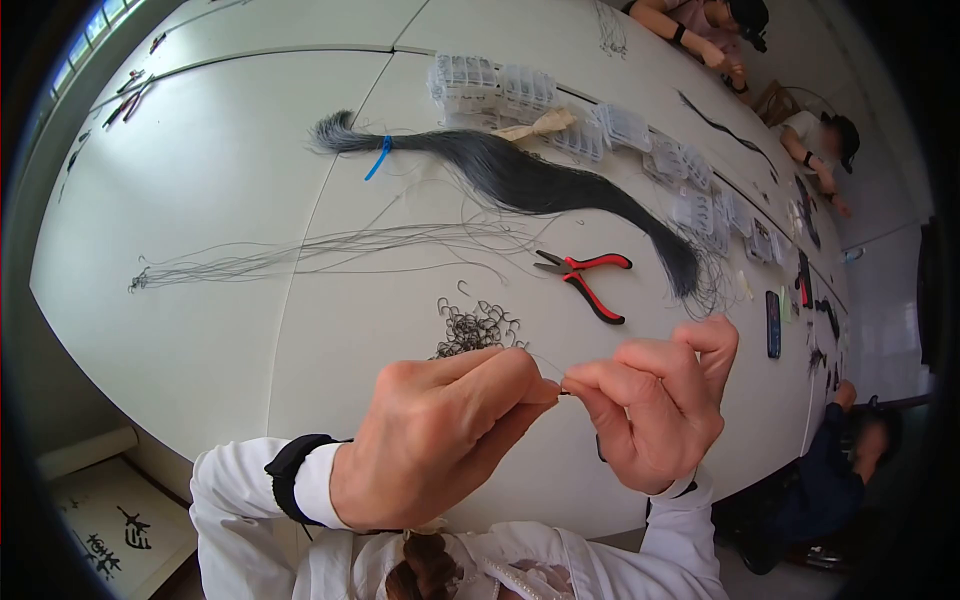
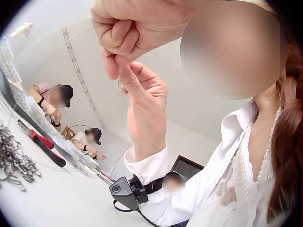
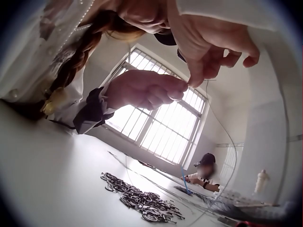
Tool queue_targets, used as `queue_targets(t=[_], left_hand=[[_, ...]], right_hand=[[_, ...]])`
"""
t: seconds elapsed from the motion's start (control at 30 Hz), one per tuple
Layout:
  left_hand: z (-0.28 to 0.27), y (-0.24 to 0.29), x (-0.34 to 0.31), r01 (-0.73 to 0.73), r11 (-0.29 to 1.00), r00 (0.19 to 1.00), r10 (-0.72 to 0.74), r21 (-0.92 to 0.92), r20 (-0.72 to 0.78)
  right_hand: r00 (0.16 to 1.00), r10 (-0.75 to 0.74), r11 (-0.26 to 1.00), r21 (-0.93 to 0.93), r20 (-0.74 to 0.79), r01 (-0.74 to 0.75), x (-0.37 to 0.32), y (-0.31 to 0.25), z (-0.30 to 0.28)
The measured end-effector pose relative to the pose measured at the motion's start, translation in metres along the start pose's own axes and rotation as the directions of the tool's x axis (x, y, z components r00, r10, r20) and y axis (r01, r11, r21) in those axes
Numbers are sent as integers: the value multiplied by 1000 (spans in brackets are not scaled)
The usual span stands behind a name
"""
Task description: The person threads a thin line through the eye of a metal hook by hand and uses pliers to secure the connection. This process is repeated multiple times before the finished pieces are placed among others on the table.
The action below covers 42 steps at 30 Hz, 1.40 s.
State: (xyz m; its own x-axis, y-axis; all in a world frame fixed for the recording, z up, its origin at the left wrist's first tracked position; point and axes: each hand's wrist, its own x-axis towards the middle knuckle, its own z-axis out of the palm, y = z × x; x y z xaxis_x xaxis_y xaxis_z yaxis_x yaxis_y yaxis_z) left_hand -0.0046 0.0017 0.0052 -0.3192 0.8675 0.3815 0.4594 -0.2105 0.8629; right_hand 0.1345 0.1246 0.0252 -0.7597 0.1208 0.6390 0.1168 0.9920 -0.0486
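Observation:
Fingertips of the left hand [image 1: 440, 430] and right hand [image 1: 655, 405] meet above the table's near side, pinching a thin clear line [image 3: 230, 137]. A tiny dark piece [image 1: 565, 392] shows between them; the fingers hide its shape. In the left wrist view, the left hand [image 2: 137, 30] has its other fingers curled, above the right hand [image 2: 146, 97]. The right hand [image 3: 208, 45] has its outer fingers raised and bent in the right wrist view. Just beyond the left hand lies a heap of dark hooks [image 1: 475, 328].
Red-and-black pliers [image 1: 590, 285] lie beyond the hands. Farther off are a dark strand bundle [image 1: 520, 180] with a blue tie [image 1: 378, 158], loose lines with hooks [image 1: 230, 268], clear compartment boxes [image 1: 465, 85] and a phone [image 1: 773, 325]. Other people sit around the table.

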Motion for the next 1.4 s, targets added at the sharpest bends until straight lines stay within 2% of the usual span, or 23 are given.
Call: queue_targets(t=[0.07,0.13,0.17,0.23,0.27,0.33,0.37,0.4,0.43,0.6,0.73,0.77,0.83,0.87,0.93,0.97,1.03,1.07,1.13,1.27,1.4], left_hand=[[-1,2,1,11,1000,1000,-11,25,-7],[0,2,2,22,999,1000,-21,49,-15],[1,2,2,29,999,999,-28,31,-32],[1,2,2,34,999,998,-33,14,-47],[-1,2,3,74,997,997,-74,-16,-31],[-3,3,3,113,992,993,-114,-46,-12],[-4,3,2,181,978,984,-179,-105,23],[-5,4,2,248,955,968,-241,-161,62],[-7,6,3,248,955,969,-241,-160,63],[-7,6,2,322,906,947,-302,-274,112],[-8,8,2,362,887,932,-343,-285,116],[-9,8,2,375,879,927,-356,-296,118],[-9,7,2,388,869,922,-370,-307,118],[-9,6,2,388,865,921,-373,-320,109],[-8,5,2,388,860,921,-376,-333,100],[-8,5,2,392,858,919,-384,-332,92],[-7,6,2,397,856,916,-393,-331,83],[-6,5,2,389,866,919,-388,-313,68],[-6,5,2,381,876,922,-383,-296,54],[-3,4,3,235,960,969,-244,-152,-43],[-2,2,2,117,991,990,-121,-58,-72]], right_hand=[[999,37,999,31,30,-38,1,2,0],[984,156,950,261,80,-172,3,6,2],[985,156,950,260,78,-172,4,9,3],[944,233,833,454,231,-317,5,14,4],[945,234,833,453,229,-316,6,16,5],[890,274,676,585,365,-448,5,19,7],[890,275,676,585,364,-448,4,20,9],[871,289,604,630,397,-488,3,22,11],[851,299,528,668,431,-524,2,23,12],[831,297,446,701,471,-557,1,22,12],[821,320,412,711,473,-570,-1,18,14],[822,318,413,711,473,-569,-1,16,14],[869,330,537,684,368,-494,-1,11,15],[870,328,537,685,369,-493,-1,8,15],[930,313,722,588,194,-365,-2,2,15],[930,311,722,588,194,-365,-3,0,14],[969,235,897,367,76,-246,-5,-5,11],[969,234,897,367,77,-246,-6,-6,10],[997,52,992,115,-56,-45,-9,-9,8],[1000,-18,1000,0,-18,18,-11,-17,1],[996,-33,997,-67,-79,27,-10,-15,-3]])
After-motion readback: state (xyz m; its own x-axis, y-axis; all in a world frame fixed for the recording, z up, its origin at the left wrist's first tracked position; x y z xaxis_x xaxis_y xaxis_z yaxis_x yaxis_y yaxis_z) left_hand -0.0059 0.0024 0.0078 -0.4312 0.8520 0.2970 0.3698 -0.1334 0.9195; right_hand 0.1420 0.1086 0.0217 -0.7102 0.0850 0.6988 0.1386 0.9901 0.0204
